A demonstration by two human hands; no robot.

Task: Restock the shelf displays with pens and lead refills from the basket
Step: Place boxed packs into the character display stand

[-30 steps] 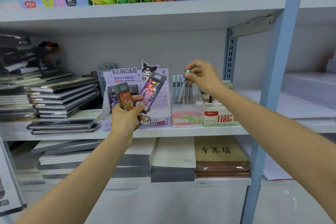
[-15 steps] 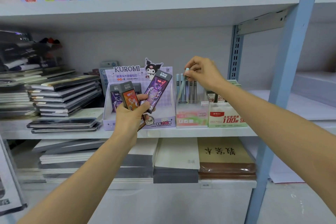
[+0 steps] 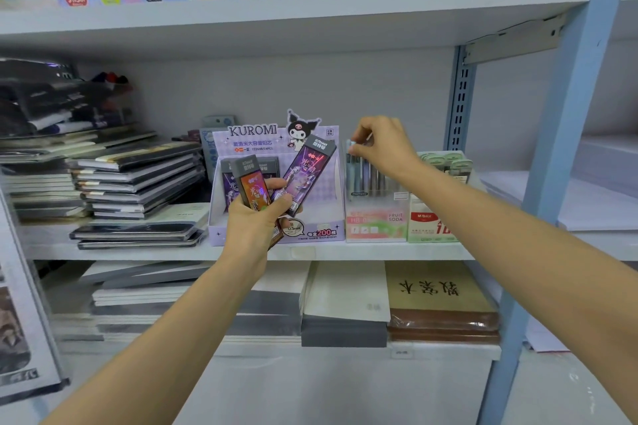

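The pen swung from tilted to upright and sank among its mates in the pen display, the right hand still pinching its cap in its grip. The left hand kept its grip clamped on the lead refill packs before the Kuromi display; those probably went next.

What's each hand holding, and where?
Left hand grips lead refill boxes by their lower ends; right hand pinches a pen by its top.

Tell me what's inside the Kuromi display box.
In the Kuromi display box, dark refill packs stand at the back left. The left hand, gripping fanned packs, covers the middle, so their count is hidden.
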